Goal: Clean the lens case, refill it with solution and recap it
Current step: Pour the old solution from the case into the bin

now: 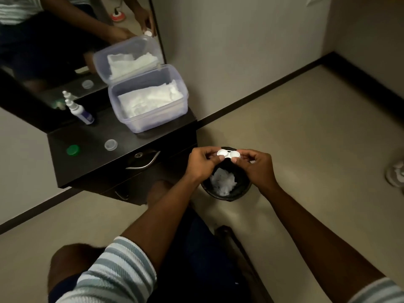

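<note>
On the far left of your dark cabinet top (91,147), a green cap (73,150) lies flat near the front edge. Behind it, against the mirror (54,51), a solution bottle (80,111) stands upright with its nozzle uncovered. To the right of the green cap, well apart from it, a clear cap (110,145) sits with its hollow side up. Further right, at the back corner of the cabinet top, an open translucent container (148,99) holds white tissues (150,98); its lid stands propped against the mirror. Below the front edge, a drawer with a metal handle (143,162) and a keyhole faces you. Right of the cabinet, your left hand (202,164) pinches the left end of the white lens case (227,154), thumb on its near edge and fingers curled behind it. Both wells of the lens case are uncapped and face up; whether they hold liquid cannot be determined. The case is held in the air directly above a black bin (226,184) standing on the floor, with crumpled white tissue in it. Your right hand (256,166) pinches the right end of the case in the same manner, thumb forward, fingers curled round the far side. At the far right edge, a blurred piece of footwear (395,173) lies on the floor.
</note>
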